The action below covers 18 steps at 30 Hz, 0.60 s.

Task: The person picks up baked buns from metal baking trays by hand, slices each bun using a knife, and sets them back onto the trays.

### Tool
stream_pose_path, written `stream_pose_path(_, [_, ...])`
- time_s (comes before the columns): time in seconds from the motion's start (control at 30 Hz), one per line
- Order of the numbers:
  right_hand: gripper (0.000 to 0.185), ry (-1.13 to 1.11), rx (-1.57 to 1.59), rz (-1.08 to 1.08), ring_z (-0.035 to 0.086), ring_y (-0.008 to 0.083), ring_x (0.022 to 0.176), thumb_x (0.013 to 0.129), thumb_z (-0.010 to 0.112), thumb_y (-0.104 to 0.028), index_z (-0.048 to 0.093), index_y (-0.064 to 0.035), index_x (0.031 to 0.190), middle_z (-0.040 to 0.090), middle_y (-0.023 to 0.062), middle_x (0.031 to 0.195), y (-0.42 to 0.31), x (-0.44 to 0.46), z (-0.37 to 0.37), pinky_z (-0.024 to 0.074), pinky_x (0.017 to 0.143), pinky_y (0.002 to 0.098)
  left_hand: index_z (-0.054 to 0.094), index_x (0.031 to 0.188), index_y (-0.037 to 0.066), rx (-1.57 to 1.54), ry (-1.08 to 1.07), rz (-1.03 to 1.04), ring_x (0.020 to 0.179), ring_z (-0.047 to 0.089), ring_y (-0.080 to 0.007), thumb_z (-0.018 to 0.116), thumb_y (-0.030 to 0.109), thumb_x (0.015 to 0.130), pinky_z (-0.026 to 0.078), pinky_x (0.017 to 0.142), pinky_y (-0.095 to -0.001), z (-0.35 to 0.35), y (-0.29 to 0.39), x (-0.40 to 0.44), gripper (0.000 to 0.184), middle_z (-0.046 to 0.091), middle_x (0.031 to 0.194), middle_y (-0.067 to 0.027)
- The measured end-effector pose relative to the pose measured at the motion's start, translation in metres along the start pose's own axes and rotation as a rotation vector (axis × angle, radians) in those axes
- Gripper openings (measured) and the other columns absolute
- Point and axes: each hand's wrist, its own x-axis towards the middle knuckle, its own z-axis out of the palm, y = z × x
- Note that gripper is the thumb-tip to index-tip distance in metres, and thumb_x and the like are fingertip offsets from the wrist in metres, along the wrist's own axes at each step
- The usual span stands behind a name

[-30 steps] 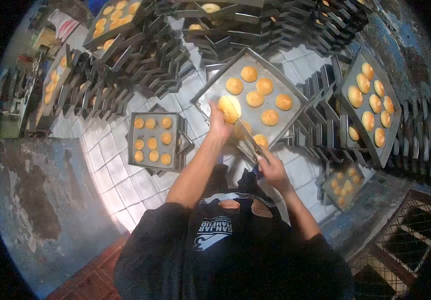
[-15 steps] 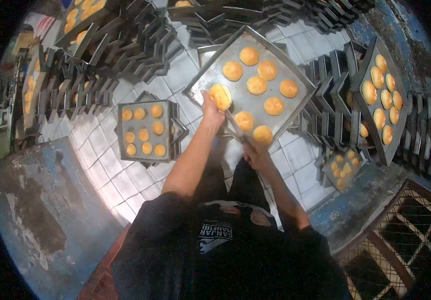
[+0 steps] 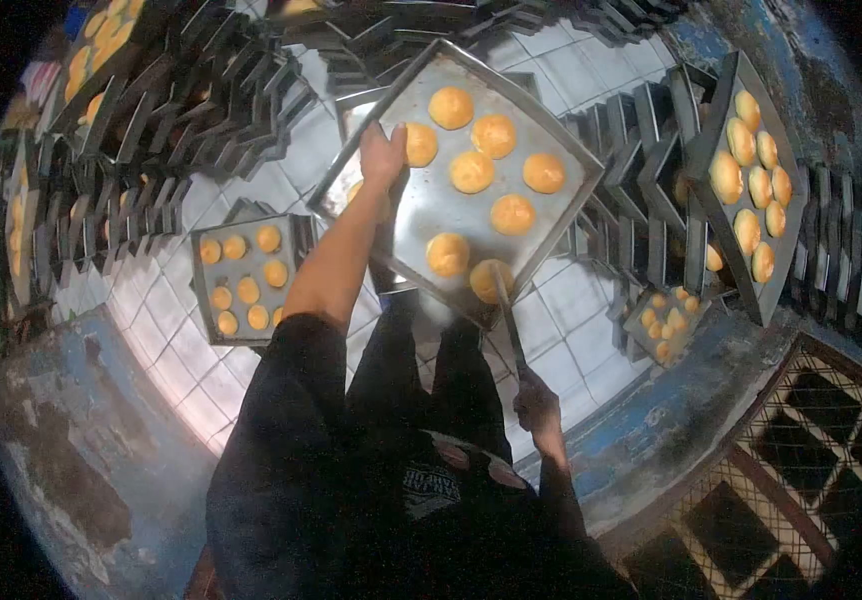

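In front of me a metal baking tray (image 3: pixel 421 215) stands turned cornerwise, with several round golden buns (image 3: pixel 472 172) on it. My left hand (image 3: pixel 383 155) is at the tray's upper left rim, thumb inside and fingers seemingly over the edge. Right beside that thumb lies one bun (image 3: pixel 419 145); another is partly hidden behind my wrist. My right hand (image 3: pixel 539 405) is closed around the handle of a long knife (image 3: pixel 513 325). Its blade points up and lies across the bun (image 3: pixel 487 282) at the tray's near corner.
A smaller-looking stack of trays with buns (image 3: pixel 243 280) stands on the tiled floor (image 3: pixel 181 320) at the left. At the right rises a tall stack of zigzag trays (image 3: pixel 651 160), topped by a tilted tray of buns (image 3: pixel 781 235). More tray stacks (image 3: pixel 231 100) crowd the upper left.
My left hand has let go of the bun it held and moved up to the tray rim. My right hand has drawn back toward me with the knife, whose blade now shows clearly.
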Motion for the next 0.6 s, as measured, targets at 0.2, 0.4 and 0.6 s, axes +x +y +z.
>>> stream_pose_path(0.2, [0.046,0.044,-0.137,-0.087,0.050,0.0061,0.058,0.102,0.060,-0.030,0.057,-0.0065,0.142,0.057,-0.0027,0.073,0.032,-0.003,-0.018,0.0388,0.048,0.0249,0.061,0.123,0.000,0.376,-0.171,0.014,0.117,0.057,-0.0393,0.079,0.050,0.072,0.048,0.098,-0.0494,-0.019,0.077,-0.040,0.074,0.062,0.120,-0.0213])
stream_pose_path(0.4, [0.045,0.019,-0.228,-0.300,0.052,0.0067,0.061,0.103,0.057,-0.029,0.057,-0.0057,0.142,0.056,-0.0021,0.073,-0.036,0.017,-0.035,0.0432,0.054,0.0255,0.049,0.126,-0.001,-0.279,-0.278,-0.134,0.110,0.065,-0.0374,0.083,0.032,0.079,0.052,0.093,-0.0446,-0.024,0.072,-0.124,0.066,0.063,0.121,-0.0260])
stream_pose_path(0.6, [0.046,-0.074,0.095,-0.276,0.056,0.0112,0.078,0.103,0.055,-0.022,0.052,0.0012,0.143,0.059,0.0024,0.090,-0.171,0.000,-0.040,0.0466,0.069,0.0278,0.054,0.132,0.012,-1.674,-0.272,-0.521,0.114,0.062,-0.0255,0.067,0.048,0.094,0.053,0.095,-0.0460,-0.089,0.133,-0.172,0.054,0.065,0.122,-0.0084])
